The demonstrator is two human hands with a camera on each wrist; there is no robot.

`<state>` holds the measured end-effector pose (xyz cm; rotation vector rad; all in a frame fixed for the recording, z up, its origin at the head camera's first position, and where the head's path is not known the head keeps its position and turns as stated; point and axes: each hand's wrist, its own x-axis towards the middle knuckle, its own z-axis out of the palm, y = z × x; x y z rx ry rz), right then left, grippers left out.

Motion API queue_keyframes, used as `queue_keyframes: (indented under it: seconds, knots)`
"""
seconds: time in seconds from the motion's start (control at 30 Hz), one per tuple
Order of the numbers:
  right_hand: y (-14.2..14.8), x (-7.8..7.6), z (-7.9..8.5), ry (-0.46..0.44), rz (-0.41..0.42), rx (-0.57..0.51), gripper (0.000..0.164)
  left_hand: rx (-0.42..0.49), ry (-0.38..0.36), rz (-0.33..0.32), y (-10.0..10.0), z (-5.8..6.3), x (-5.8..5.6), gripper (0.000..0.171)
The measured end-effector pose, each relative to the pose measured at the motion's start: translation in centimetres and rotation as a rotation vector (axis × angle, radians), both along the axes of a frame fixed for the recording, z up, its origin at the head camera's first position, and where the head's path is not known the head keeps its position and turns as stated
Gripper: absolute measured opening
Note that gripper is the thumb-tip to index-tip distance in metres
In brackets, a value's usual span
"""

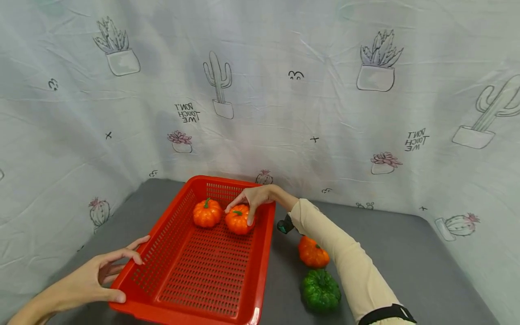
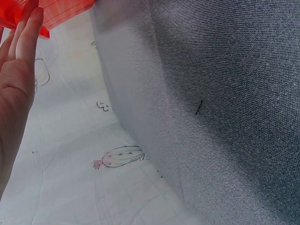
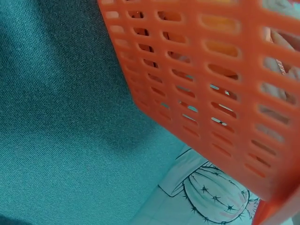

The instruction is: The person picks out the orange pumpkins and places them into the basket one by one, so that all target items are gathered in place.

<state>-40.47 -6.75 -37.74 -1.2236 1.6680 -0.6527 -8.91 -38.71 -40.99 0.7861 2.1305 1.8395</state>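
Observation:
A red plastic basket (image 1: 264, 264) with slotted walls and floor lies in front of me. My left hand (image 1: 83, 280) grips its near left corner, fingers over the rim and thumb at the front edge. Reaching into the far right part of the basket, my right hand (image 1: 258, 197) holds a small orange pumpkin (image 1: 237, 224) between thumb and fingers. Just left of it sits another orange pumpkin (image 1: 207, 215) with a green stem. In the right wrist view the basket's slotted wall (image 3: 225, 110) mostly hides that hand and the pumpkin.
Right of the basket, on the grey tabletop (image 1: 390, 253), an orange pumpkin (image 1: 312, 255) lies partly behind the right sleeve (image 1: 345, 253). A dark green pumpkin (image 1: 321, 291) stands nearer me. A white curtain (image 1: 260, 135) printed with cacti surrounds the table's back and sides.

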Motion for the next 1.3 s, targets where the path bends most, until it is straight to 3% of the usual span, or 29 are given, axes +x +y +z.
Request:
queue_keyframes:
  seconds: [0.43,1.0,1.3]
  knots:
    - [-0.5,-0.4,0.1,0.026,0.020,0.050,0.065,-0.049,0.053,0.033,0.0,0.5,0.0,0.050]
    - [-0.5,-0.3,-0.8,-0.004,0.035,0.086,0.067,0.040,-0.036,-0.014,0.2,0.3,0.1,0.045]
    - [-0.4,-0.7,-0.9,-0.029,0.125,0.064,0.070,0.058,-0.070,0.002,0.4,0.3,0.2,0.043]
